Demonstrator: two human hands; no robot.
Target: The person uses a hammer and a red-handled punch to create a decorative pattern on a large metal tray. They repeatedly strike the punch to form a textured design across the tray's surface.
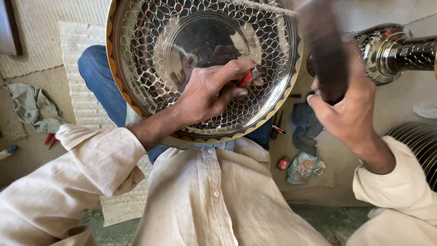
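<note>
Two hands at work over one large metal tray (150, 68), round, engraved all over with a scale pattern, its scalloped rim edged in gold and dark colour.

Left hand (207, 93): closed, fingers pinched round a small red-handled tool (245, 79) whose tip meets the tray's face just beyond the fingertips. The tool's long axis runs slantwise, up and away from the palm. The tray lies directly under and ahead of this hand, tilted up against the blue-jeaned knee (98, 77) (its far edge runs out of view).

Right hand (348, 109): closed round a dark wooden mallet (325, 50), blurred, held upright well apart from the tool, off to that hand's inner side and above. The left hand is the nearer to the tray; the right hangs beside the rim, not touching it.

Beyond the right hand: a patterned metal vessel (391, 50). Below it on the floor: a dark cloth (306, 125), a small red tin (283, 163), a crumpled packet (304, 167). Off past the left sleeve: a grey rag (29, 107).
</note>
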